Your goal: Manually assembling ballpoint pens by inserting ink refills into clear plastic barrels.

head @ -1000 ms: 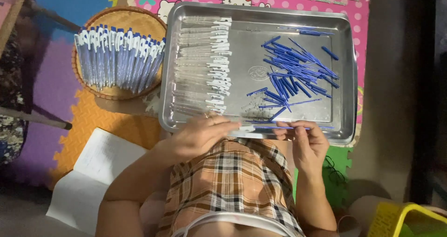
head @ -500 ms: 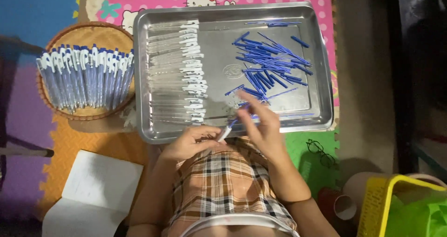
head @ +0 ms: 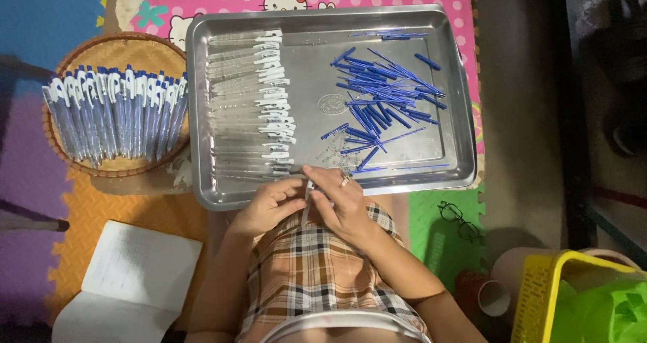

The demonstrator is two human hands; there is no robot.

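Where both hands meet, pen barrel (head: pixel 308 207) mostly hidden | long axis approx. vertical, tip end unclear | left hand (head: pixel 273 205) + right hand (head: pixel 344 205) together, pinching barrel at tray (head: pixel 202 181) edge.

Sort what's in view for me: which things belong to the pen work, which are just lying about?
In the job: left hand, right hand, clear pen barrel, steel tray, blue refills, clear barrels, basket of finished pens.

Lying about: notebook, glasses, yellow basket.
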